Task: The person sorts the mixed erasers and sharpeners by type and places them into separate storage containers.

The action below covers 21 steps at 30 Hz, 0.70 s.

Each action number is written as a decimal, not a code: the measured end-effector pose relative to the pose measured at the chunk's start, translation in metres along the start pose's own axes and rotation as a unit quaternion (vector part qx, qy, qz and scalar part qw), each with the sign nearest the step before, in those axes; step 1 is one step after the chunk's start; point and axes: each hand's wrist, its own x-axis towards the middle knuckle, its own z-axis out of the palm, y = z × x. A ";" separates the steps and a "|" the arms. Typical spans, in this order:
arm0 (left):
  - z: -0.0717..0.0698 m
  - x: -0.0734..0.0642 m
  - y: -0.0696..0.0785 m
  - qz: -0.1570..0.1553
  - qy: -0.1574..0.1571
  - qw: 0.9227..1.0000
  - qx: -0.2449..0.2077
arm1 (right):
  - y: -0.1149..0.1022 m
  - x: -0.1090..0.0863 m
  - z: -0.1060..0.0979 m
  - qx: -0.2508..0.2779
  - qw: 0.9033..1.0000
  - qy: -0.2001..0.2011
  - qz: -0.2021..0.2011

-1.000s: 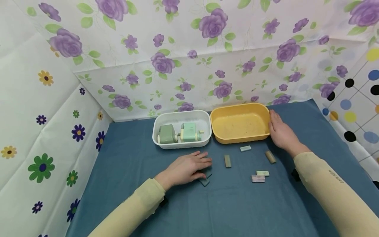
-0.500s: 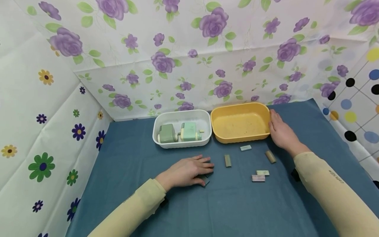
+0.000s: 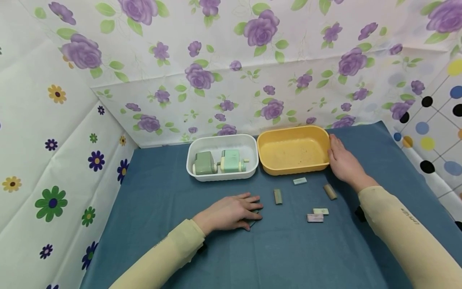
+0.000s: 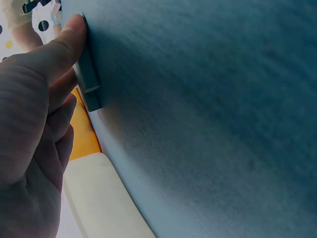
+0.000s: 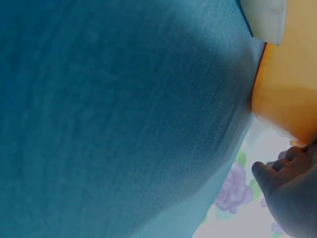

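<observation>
Left hand (image 3: 231,212): we see its fingers extended and spread over the dark blocks (image 4: 88,75), thumb touching them, with no firm grip showing.
Just changed: the left hand has slid slightly towards 4 o'clock, hiding all but an edge of these blocks from the head view; we judge the work is at them.
Right hand (image 3: 344,162): fingers straight against the 3 o'clock end of the yellow tray (image 3: 294,171), clasping nothing, staying put.
White tray (image 3: 222,176): at the yellow tray's 9 o'clock, holding two sharpeners (image 3: 229,160).
Worktop (image 3: 281,257): five other blocks (image 3: 277,196) lie around 2 to 3 o'clock of the left hand.
</observation>
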 end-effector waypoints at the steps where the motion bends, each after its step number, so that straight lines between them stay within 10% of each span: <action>1: 0.000 0.000 0.000 0.003 0.000 1.000 0.002 | 0.000 0.000 0.000 -0.001 1.000 0.000 0.000; 21: 0.002 0.000 0.000 0.030 0.032 0.999 -0.020 | -0.003 -0.001 -0.002 -0.002 1.000 -0.003 -0.005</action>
